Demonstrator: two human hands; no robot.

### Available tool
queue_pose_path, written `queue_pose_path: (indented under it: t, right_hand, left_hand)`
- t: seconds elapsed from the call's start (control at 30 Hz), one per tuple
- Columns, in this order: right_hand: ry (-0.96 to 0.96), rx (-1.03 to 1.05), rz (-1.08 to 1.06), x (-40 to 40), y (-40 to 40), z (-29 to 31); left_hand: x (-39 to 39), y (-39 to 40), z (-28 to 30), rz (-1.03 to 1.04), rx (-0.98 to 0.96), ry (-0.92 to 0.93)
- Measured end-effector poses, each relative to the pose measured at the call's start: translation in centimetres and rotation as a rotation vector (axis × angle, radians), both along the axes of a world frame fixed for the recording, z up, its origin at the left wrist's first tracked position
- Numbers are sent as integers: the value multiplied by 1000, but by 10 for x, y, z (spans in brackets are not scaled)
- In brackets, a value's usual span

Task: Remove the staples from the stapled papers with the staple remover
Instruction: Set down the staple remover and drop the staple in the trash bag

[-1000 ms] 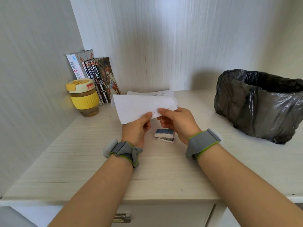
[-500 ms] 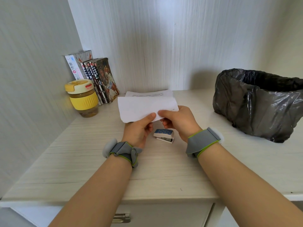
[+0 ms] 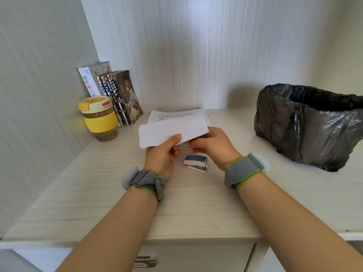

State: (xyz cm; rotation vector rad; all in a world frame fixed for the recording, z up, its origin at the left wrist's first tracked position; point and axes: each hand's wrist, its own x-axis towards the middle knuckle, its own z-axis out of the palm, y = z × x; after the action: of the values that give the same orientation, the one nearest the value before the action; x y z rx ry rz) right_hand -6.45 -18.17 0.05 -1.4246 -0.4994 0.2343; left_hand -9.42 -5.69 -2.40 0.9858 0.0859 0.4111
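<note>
Both hands hold a folded sheaf of papers above the desk: the left hand pinches its lower edge, the right hand grips its right end. The small stapler lies untouched on the desk just below them.

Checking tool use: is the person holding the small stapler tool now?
No, the stapler tool lies on the desk below both hands, which hold the paper.

Pale wood-grain walls meet in a corner at eleven o'clock; matching worktop (drawer handle beneath).
</note>
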Motion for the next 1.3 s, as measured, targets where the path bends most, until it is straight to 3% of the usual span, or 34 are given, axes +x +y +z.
queue_pose_path:
  t: [0.3, 0.63, 1.3]
  right_hand:
    - [-125, -59, -160, 7, 5, -9]
    - [-126, -86, -195, 5, 8, -12]
    - [-200, -70, -202, 4, 9, -10]
  left_hand:
    - [-2, -2, 0, -8, 72, 6]
    - [-1, -1, -3, 74, 168, 32]
    - [0, -3, -1, -12, 86, 0]
